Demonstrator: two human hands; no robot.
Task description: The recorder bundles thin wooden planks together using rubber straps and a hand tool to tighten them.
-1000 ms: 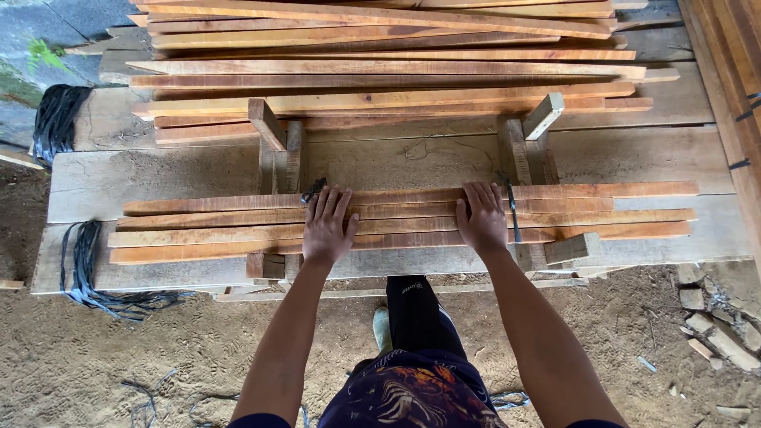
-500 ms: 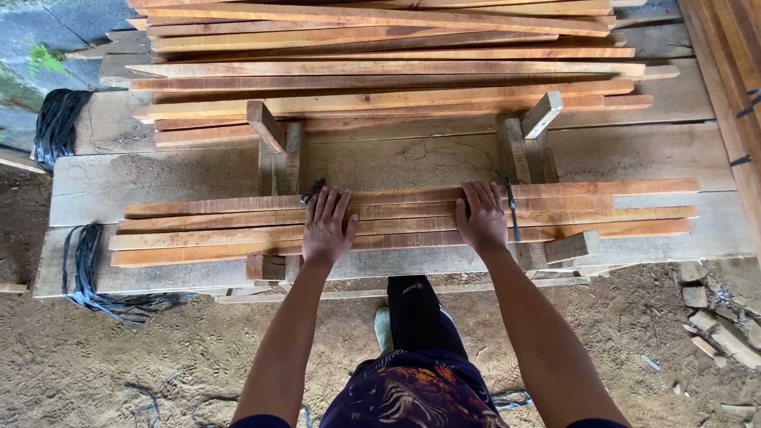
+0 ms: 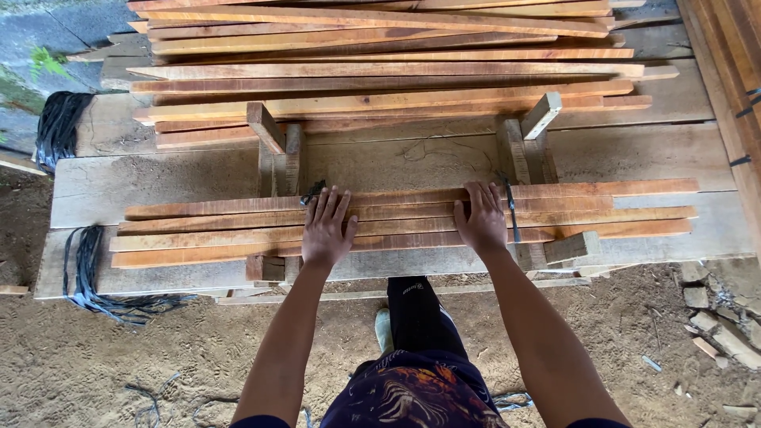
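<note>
A row of long thin reddish wooden slats [image 3: 602, 208] lies side by side across a low wooden jig on a grey plank bench [image 3: 158, 182]. My left hand [image 3: 326, 230] rests flat on the slats, fingers spread, just right of the left upright block [image 3: 269, 143]. On the same slats my right hand [image 3: 480, 219] lies flat too, next to a black strap [image 3: 511, 210] that crosses them near the right upright block [image 3: 539, 119]. Neither hand grips anything.
A big stack of similar slats [image 3: 380, 71] fills the bench behind the jig. Bundles of black straps hang at the left [image 3: 55, 127] and front left [image 3: 87, 277]. More boards lean at the right edge [image 3: 733, 71]. Sandy ground with stones [image 3: 705, 317] lies below.
Both hands stay flat on the slats in almost the same place; the slats have barely shifted.
</note>
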